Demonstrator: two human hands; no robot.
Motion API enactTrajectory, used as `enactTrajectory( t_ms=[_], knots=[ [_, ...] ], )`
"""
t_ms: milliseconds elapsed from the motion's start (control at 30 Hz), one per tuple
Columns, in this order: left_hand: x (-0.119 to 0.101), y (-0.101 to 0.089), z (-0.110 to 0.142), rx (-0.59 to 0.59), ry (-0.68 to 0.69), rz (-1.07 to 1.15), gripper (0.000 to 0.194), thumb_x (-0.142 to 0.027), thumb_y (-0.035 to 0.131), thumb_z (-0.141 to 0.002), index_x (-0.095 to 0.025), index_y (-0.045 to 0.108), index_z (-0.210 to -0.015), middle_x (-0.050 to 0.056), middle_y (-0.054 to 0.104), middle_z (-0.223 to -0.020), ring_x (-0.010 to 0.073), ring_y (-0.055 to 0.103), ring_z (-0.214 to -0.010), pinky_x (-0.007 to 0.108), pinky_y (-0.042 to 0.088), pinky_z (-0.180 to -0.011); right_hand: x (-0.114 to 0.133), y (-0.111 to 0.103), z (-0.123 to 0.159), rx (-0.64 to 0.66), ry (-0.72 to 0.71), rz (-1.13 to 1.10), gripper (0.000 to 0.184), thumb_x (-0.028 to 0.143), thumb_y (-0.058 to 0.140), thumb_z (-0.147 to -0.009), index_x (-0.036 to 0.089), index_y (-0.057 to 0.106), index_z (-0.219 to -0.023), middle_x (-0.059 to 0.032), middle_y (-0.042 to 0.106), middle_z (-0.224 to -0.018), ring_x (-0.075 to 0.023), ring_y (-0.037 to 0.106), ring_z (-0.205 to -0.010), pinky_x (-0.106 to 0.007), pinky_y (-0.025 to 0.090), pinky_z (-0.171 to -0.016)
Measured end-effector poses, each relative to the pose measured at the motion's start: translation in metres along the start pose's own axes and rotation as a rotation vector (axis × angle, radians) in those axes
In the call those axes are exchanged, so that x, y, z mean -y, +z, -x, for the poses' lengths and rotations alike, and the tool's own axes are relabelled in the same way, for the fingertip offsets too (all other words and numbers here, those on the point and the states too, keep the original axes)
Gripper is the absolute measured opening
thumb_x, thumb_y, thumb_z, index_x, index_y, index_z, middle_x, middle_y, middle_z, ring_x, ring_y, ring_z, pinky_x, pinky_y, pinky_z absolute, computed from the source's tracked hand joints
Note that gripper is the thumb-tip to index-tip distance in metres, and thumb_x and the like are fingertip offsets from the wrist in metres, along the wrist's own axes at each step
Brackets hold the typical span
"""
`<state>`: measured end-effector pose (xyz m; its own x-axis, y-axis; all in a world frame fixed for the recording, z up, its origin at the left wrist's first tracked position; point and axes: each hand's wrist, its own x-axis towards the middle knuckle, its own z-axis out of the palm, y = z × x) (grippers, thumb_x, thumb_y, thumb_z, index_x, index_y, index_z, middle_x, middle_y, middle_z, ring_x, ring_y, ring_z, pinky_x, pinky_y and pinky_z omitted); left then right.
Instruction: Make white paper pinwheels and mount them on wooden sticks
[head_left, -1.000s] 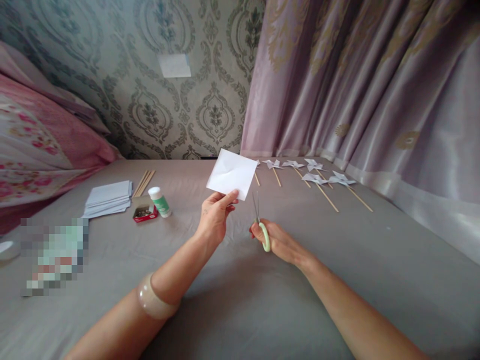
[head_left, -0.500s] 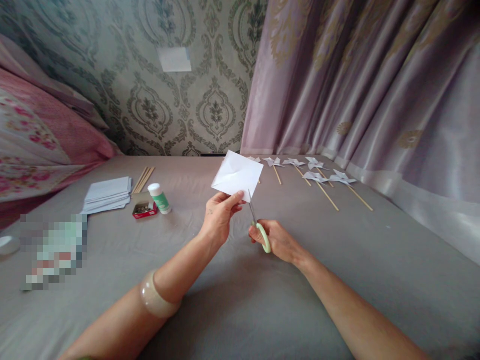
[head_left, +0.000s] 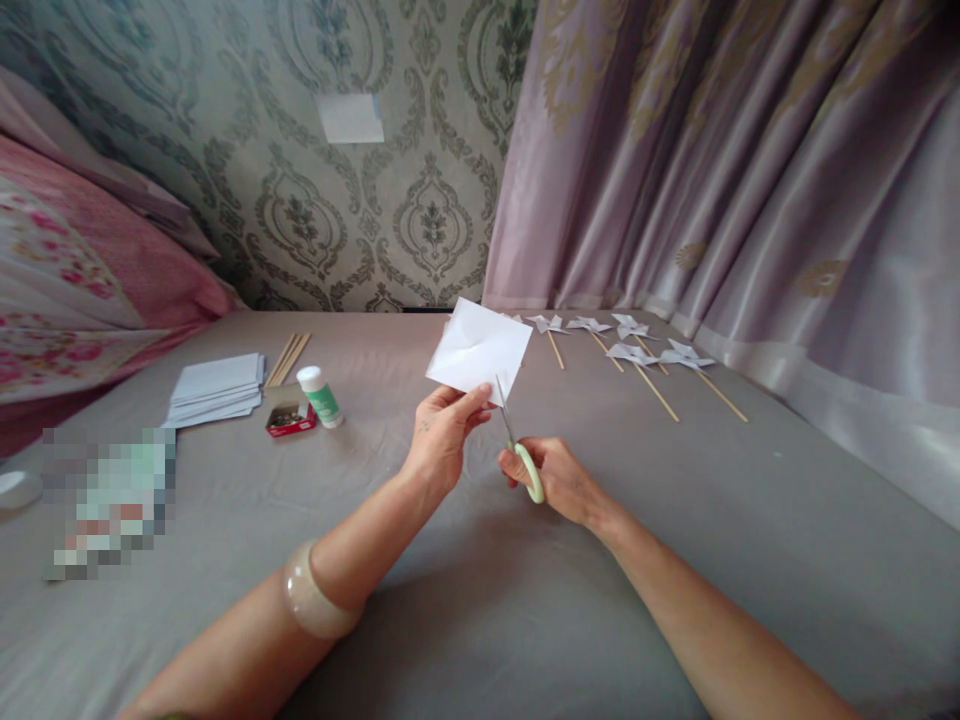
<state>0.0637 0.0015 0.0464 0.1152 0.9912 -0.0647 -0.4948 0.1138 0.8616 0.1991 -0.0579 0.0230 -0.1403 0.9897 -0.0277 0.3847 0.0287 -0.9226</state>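
Between the thumb and fingers of my left hand (head_left: 444, 432) is a white square sheet of paper (head_left: 480, 345), pinched at its lower corner and raised above the grey cloth. My right hand (head_left: 556, 478) grips scissors (head_left: 531, 474) with pale green handles. Their blades lie across the paper's lower right corner, just beside my left thumb. Whether the blades are fully closed is too small to tell. Behind the paper, several paper pinwheels (head_left: 684, 356) on wooden sticks lie at the back right, one partly hidden by the sheet.
On the left lie a stack of white paper (head_left: 215, 388), several wooden sticks (head_left: 288, 358), a red box of small metal pieces (head_left: 291, 418) and a green-and-white glue bottle (head_left: 321, 398). A pixelated item (head_left: 116, 500) is nearer me. Curtains (head_left: 637, 160) border the right side.
The paper has shifted very slightly to the right with my left hand. The scissors still sit at its lower corner, and the things on the cloth stay put.
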Motion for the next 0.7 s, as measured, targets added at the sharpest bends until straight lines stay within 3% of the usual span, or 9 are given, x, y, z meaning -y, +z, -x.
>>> enactTrajectory(
  t_ms=[700],
  knots=[
    [0.0003,0.0001,-0.0001,0.008,0.000,0.022,0.023,-0.023,0.081,-0.053,-0.013,0.066,-0.066,0.001,0.065,-0.067,0.0081,0.058,-0.060,0.021,0.045,-0.060,-0.0009,0.0040,-0.0015,-0.084,0.052,-0.002,0.047,0.057,0.061,-0.072,0.016,0.051,-0.052,0.0032,0.048,-0.048,-0.0084,0.040,-0.047,-0.023,0.031,-0.048]
  ],
)
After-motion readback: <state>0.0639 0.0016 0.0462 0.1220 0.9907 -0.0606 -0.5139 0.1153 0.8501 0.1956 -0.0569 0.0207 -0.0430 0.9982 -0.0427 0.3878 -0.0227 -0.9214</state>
